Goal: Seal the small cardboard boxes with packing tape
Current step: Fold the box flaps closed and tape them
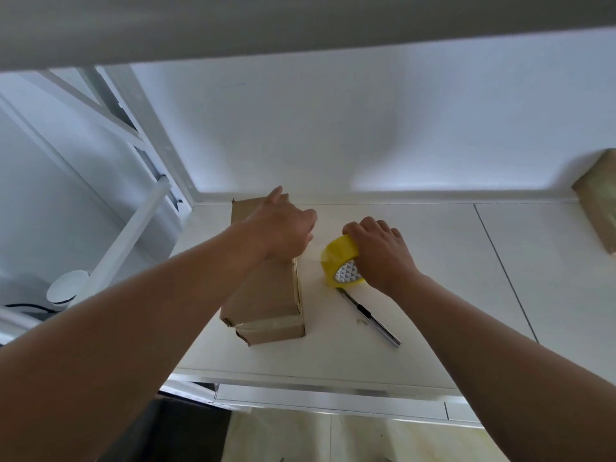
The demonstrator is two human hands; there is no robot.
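Observation:
A long brown cardboard box [266, 301] lies on the white desk [433, 311], its near end showing taped flaps. My left hand [283, 225] lies over the far part of the box top, fingers curled down over its right edge; their tips are hidden. My right hand [380, 251] grips a yellow roll of packing tape [336, 261] standing on edge just right of the box.
A utility knife [370, 318] lies on the desk in front of the tape roll. Another brown box [600, 208] stands at the far right against the wall. A white lamp with a round base [66, 290] is left of the desk.

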